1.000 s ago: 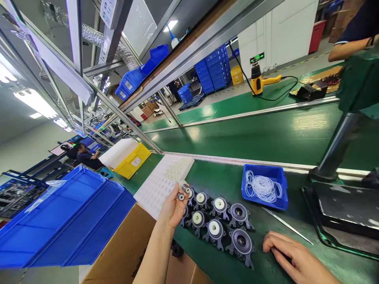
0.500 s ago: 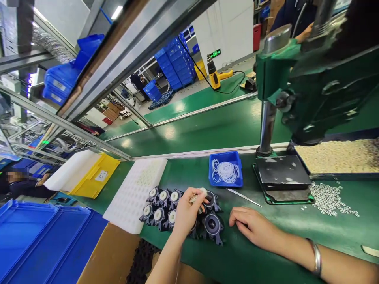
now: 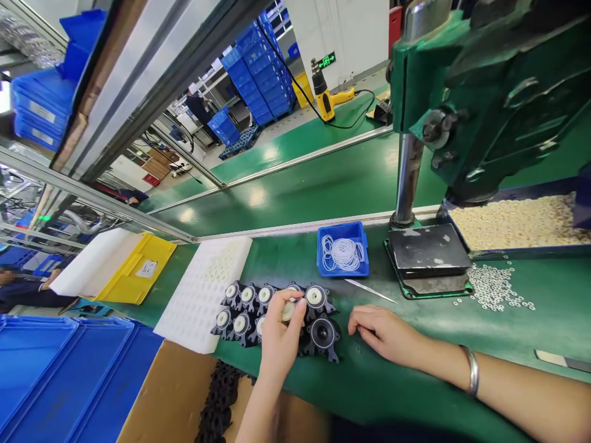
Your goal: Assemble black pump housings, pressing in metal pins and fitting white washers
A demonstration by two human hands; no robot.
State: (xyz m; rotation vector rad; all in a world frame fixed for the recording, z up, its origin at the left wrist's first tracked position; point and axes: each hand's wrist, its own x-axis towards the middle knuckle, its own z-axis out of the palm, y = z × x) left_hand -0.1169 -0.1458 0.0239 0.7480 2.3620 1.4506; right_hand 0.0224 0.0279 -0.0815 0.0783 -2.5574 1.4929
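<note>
My left hand (image 3: 282, 335) reaches over two rows of black housings (image 3: 240, 322), thumb and fingers pinched on a white plastic wheel (image 3: 289, 311). Its fingers partly cover the housings beneath. White wheels sit in most housings that show, including the upper right one (image 3: 316, 296). The lower right housing (image 3: 323, 333) has an open dark centre. To the right, my right hand (image 3: 381, 332) rests on the green bench, fingers curled with nothing visible in them. A pair of tweezers (image 3: 370, 290) lies just beyond it.
A blue bin (image 3: 343, 249) of white rings stands behind the housings. On the left are a white foam tray (image 3: 203, 295) and a yellow crate (image 3: 138, 271). A green press (image 3: 427, 264) stands right, beside scattered small rings (image 3: 494, 286). A cardboard box (image 3: 161, 394) is below left.
The upper right housing now holds a white wheel. My left hand has moved left and nearer, over neighbouring housings. My right hand stays resting on the bench; the view has shifted slightly.
</note>
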